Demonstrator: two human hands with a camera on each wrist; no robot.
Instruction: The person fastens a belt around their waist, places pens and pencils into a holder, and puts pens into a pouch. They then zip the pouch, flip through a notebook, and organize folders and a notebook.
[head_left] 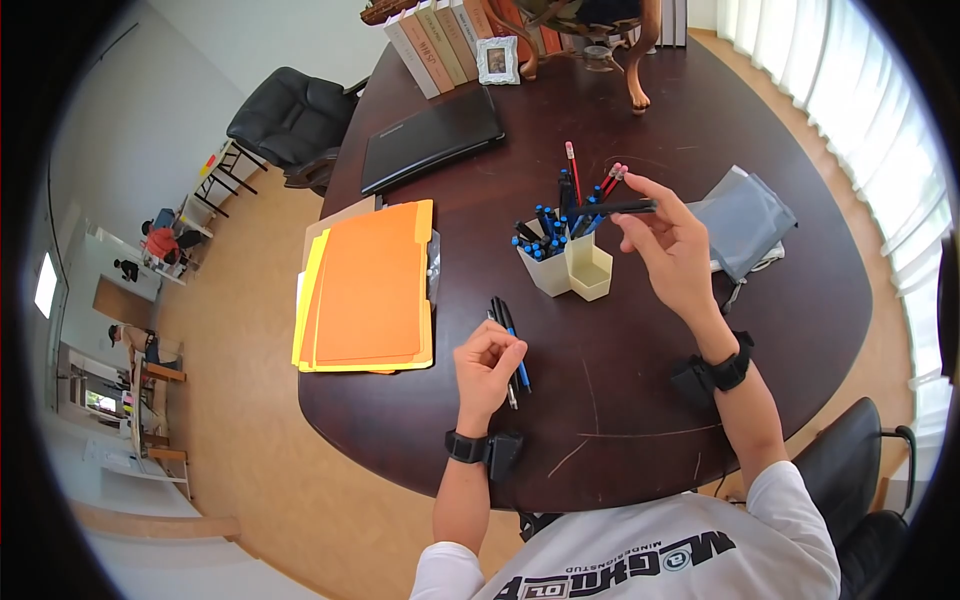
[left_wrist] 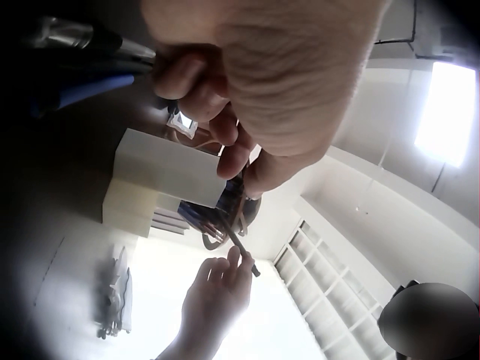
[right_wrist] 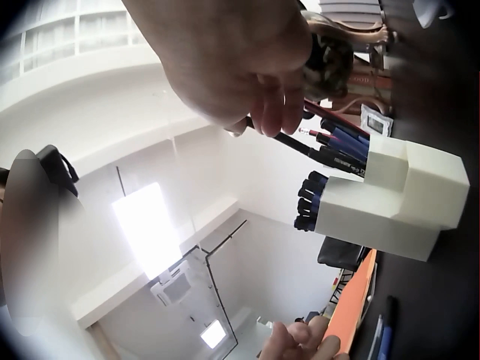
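My right hand (head_left: 672, 245) pinches a black pen (head_left: 625, 207) between thumb and fingers, above and right of the joined pale pen cups (head_left: 590, 272). Blue-capped pens (head_left: 540, 232) and pink-tipped pencils (head_left: 571, 165) stand in the cups. In the right wrist view the pen (right_wrist: 296, 144) slants from the fingers toward the cup holding pens. My left hand (head_left: 485, 368), its fingers curled, is by several loose pens (head_left: 512, 335) on the table; in the left wrist view nothing shows between its fingers.
Orange and yellow folders (head_left: 370, 290) lie left, with a black laptop (head_left: 432, 140) behind. Books (head_left: 435, 45) and a white picture frame (head_left: 497, 61) stand at the back. A grey pouch (head_left: 745, 225) lies right of the cups. Office chairs are beside the table.
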